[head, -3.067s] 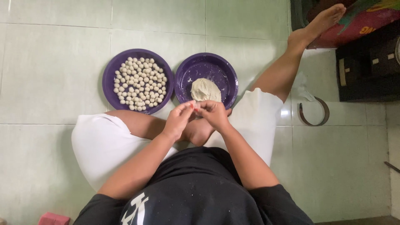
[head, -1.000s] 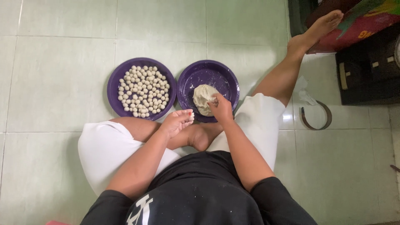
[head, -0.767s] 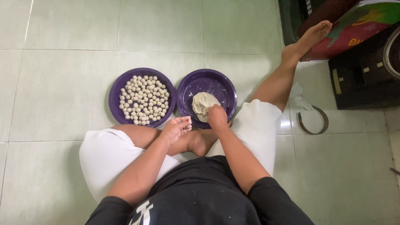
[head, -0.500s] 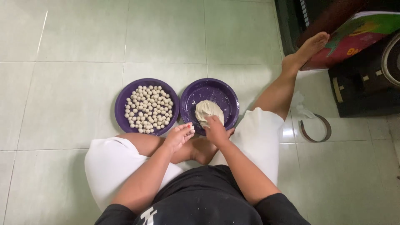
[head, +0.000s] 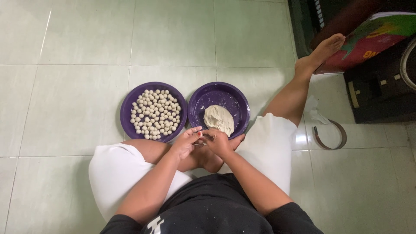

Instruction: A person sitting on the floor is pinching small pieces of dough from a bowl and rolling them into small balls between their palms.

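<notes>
From the head camera I look down at my own lap; I sit on the pale tiled floor (head: pixel 73 108) with one leg folded and the other stretched toward the upper right; both forearms run forward from my black shirt and meet in front of my folded leg, just at the near rims of two purple plates. My left hand (head: pixel 186 143) curls inward with the fingertips turned toward the right one; my right hand (head: pixel 218 143) faces it, fingers bent, the two touching at the tips; between them I pinch a small bit of dough (head: pixel 202 141), mostly hidden by my fingers, so I cannot tell its shape; both hands are nearly closed around it.

Half a second ago my right hand was reaching over the dough lump on the right plate while my left waited apart beside my knee; now the right has drawn back off the plate and joined the left.

The dough lump (head: pixel 219 119) is pale cream, flattish and uneven, lying in the middle of the right plate (head: pixel 203 97), whose purple surface is dusted with flour; the left plate (head: pixel 128 104), touching it, holds many small round dough balls (head: pixel 156 115) in a single layer.
</notes>
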